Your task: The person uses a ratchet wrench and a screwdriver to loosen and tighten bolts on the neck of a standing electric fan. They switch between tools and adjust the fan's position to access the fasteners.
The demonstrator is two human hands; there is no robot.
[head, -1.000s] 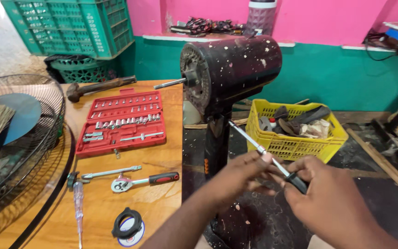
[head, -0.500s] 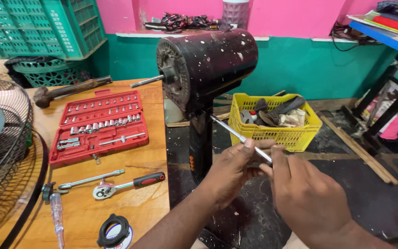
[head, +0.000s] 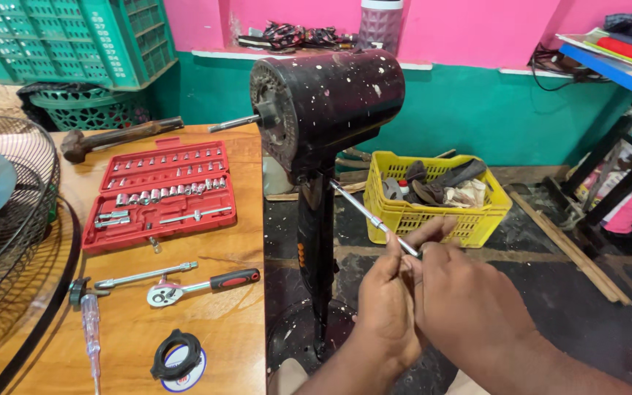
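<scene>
A red case (head: 159, 194) lay open on the table (head: 235, 344), near its far end. It was flat, with small silver bits in rows. Near the front edge lay a round white sticker (head: 184, 369) with some blue and red on it, partly under a black ring (head: 177, 353). On the dark pole (head: 307, 249) was a small orange label (head: 301, 254). A yellow basket (head: 433, 212) stood on the floor.

left hand (head: 389, 292), right hand (head: 469, 307), grips pinched together
</scene>
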